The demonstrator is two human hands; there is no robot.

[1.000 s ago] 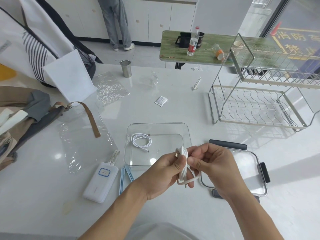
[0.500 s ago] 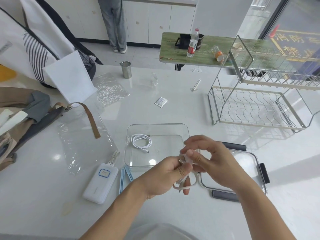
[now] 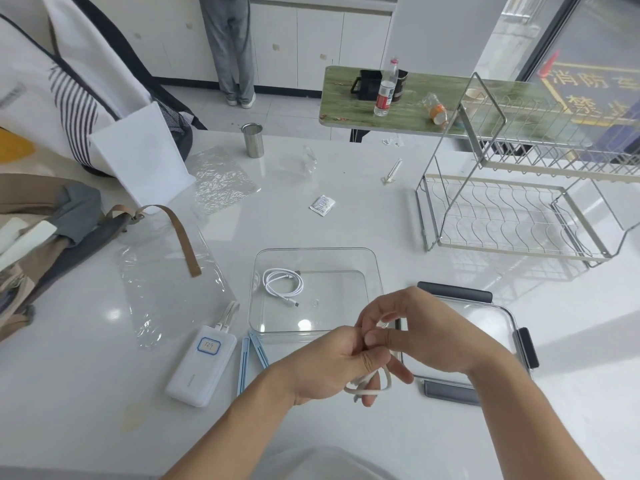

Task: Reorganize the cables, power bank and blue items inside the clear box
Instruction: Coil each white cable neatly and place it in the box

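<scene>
White desk [image 3: 346, 209]. One clear box [image 3: 375, 268] at centre, one coiled white cable [image 3: 282, 284] inside, far-left corner. Second cable [image 3: 372, 382], off-white, bunched: left hand [image 3: 325, 365] curled round the bundle, right hand [image 3: 429, 337] pinching it from above, both just near-right of the box. One white power bank [image 3: 199, 367] left of the box; two blue sticks [image 3: 251, 355] between them. One lid [image 3: 485, 337] right, partly behind the hands.

On the table [image 3: 346, 202], a coiled cable [image 3: 282, 285] lies in the box [image 3: 375, 268], lid [image 3: 485, 317] to its right, power bank [image 3: 201, 365] and clips [image 3: 251, 355] to its left, rack [image 3: 512, 216] behind.
</scene>
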